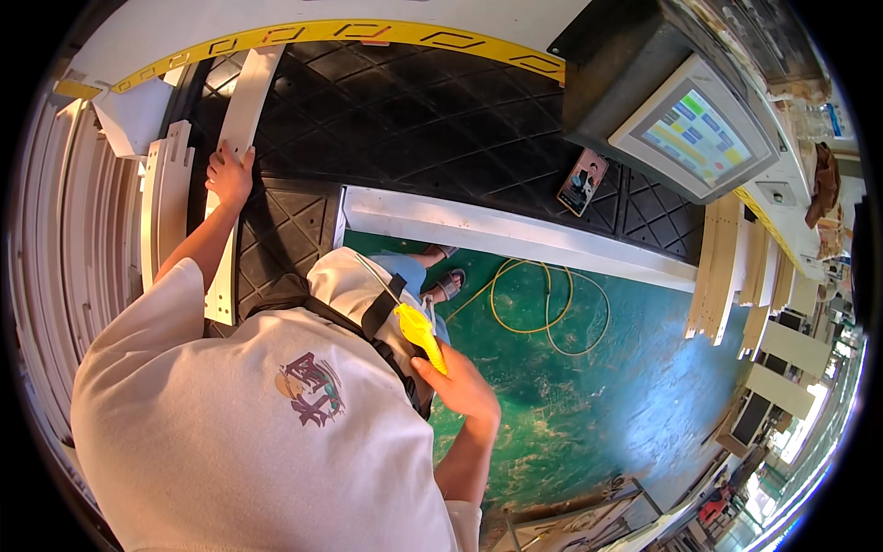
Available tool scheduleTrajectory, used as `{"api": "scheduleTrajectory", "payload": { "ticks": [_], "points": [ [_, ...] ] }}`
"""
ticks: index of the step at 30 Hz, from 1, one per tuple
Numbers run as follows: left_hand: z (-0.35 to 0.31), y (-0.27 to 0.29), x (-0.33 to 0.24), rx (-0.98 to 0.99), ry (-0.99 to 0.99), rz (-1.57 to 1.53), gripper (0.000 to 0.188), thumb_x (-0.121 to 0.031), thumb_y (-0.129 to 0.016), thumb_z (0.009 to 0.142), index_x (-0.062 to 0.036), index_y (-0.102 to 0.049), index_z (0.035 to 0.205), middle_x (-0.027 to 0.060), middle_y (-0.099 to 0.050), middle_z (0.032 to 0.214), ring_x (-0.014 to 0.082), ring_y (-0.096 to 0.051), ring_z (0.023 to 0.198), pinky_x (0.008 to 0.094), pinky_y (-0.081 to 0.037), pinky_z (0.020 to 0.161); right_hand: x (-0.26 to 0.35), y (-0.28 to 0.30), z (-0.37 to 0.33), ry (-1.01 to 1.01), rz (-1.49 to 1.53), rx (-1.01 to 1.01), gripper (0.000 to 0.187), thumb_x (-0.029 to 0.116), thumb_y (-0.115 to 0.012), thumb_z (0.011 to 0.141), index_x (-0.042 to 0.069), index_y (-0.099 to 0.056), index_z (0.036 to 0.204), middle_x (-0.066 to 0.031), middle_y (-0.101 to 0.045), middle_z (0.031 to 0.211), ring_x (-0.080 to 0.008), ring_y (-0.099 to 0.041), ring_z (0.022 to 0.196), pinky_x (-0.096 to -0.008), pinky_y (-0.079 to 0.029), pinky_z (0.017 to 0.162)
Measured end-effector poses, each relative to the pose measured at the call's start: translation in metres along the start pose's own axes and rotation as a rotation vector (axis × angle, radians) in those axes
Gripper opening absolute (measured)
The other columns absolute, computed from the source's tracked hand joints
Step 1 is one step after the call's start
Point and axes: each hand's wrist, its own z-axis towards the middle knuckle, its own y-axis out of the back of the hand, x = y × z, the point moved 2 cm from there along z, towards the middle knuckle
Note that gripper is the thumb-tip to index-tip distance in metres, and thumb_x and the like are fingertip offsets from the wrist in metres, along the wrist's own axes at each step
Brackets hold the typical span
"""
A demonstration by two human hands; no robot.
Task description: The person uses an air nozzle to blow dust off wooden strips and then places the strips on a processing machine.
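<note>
A long white board (250, 87) runs from the yellow-edged machine down along the black surface. Across its width lies my left hand (232, 178), fingers at one edge and thumb near the other, gripping it. A yellow air blow gun (422, 337) with a long thin nozzle is held in my right hand (462, 385), in front of my body. Its nozzle points up and to the left, apart from the board. My right fingers are partly hidden behind the gun's handle.
Black ribbed matting (395, 120) covers the work surface. A touch screen (699, 133) and a phone (582, 181) are at the right. Stacked boards (78, 230) stand left; more boards (716, 267) are at right. A yellow hose (494, 294) coils on the green floor (570, 405).
</note>
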Motion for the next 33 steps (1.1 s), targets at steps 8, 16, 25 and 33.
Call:
{"api": "scheduleTrajectory", "payload": {
  "ticks": [8, 16, 25, 33],
  "points": [
    [0.000, -0.001, -0.001, -0.010, 0.005, -0.022, 0.083, -0.074, -0.055, 0.095, -0.0215, -0.040, 0.157, 0.0214, -0.045, 0.152, 0.0462, -0.047, 0.134, 0.0672, -0.041, 0.099, -0.002, 0.000, 0.005, 0.016, -0.006, 0.017, 0.051, 0.044, -0.061, 0.104, 0.005, -0.057, 0.138, -0.0265, -0.070, 0.118, -0.0489, -0.065, 0.111, -0.0488, -0.053, 0.090],
    [-0.001, 0.001, 0.000, -0.017, 0.005, -0.032, 0.082, -0.074, -0.055, 0.094, -0.0228, -0.041, 0.156, 0.0216, -0.045, 0.152, 0.0467, -0.047, 0.134, 0.0672, -0.041, 0.100, 0.003, 0.003, 0.012, 0.029, 0.023, -0.002, 0.051, 0.043, -0.062, 0.104, 0.005, -0.058, 0.137, -0.0265, -0.070, 0.117, -0.0492, -0.065, 0.111, -0.0489, -0.053, 0.090],
    [-0.004, 0.009, -0.006, -0.041, -0.012, -0.017, 0.078, -0.071, -0.056, 0.096, -0.0224, -0.042, 0.155, 0.0212, -0.049, 0.149, 0.0467, -0.050, 0.133, 0.0657, -0.044, 0.096, 0.006, 0.005, 0.011, -0.013, -0.032, 0.010, 0.050, 0.043, -0.062, 0.103, 0.005, -0.059, 0.136, -0.0275, -0.070, 0.116, -0.0499, -0.064, 0.110, -0.0491, -0.053, 0.090],
    [-0.004, 0.013, -0.007, 0.002, 0.000, -0.046, 0.079, -0.070, -0.057, 0.096, -0.0210, -0.041, 0.156, 0.0203, -0.047, 0.150, 0.0450, -0.047, 0.134, 0.0667, -0.042, 0.098, 0.005, 0.004, 0.009, -0.025, -0.001, 0.010, 0.051, 0.043, -0.062, 0.103, 0.005, -0.058, 0.137, -0.0280, -0.068, 0.121, -0.0497, -0.064, 0.113, -0.0489, -0.052, 0.092]
  ]
}}
